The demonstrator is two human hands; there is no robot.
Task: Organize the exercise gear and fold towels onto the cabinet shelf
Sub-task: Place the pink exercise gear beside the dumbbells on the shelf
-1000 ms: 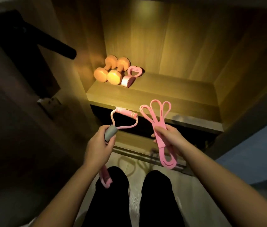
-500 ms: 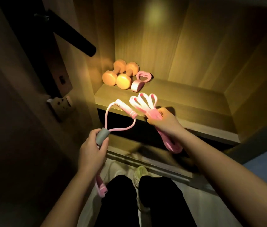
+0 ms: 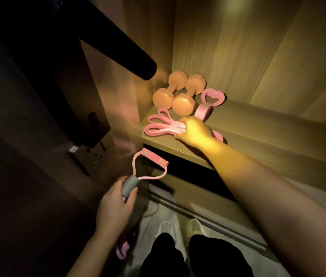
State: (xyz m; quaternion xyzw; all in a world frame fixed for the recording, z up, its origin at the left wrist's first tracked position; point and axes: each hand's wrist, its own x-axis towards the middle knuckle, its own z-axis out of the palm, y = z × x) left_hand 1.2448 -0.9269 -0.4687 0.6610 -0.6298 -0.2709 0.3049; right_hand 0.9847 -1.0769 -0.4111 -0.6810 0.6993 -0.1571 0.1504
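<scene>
Pink resistance band point(image 3: 173, 127), gripped by our right hand point(image 3: 195, 131) at the shelf point(image 3: 278, 136) edge, could uncoil and slip off. Fingers of our left hand point(image 3: 116, 210) clutch the figure-eight puller point(image 3: 131, 182).

The right grip point(image 3: 195, 131) holds a folded pink band point(image 3: 161, 126) on the wooden shelf point(image 3: 278, 134), just in front of two orange dumbbells point(image 3: 179, 94) and a pink heart-shaped ring point(image 3: 212, 98). Below the shelf edge, the left grip point(image 3: 116, 208) clutches the grey middle of a pink pull cord point(image 3: 130, 183).
</scene>
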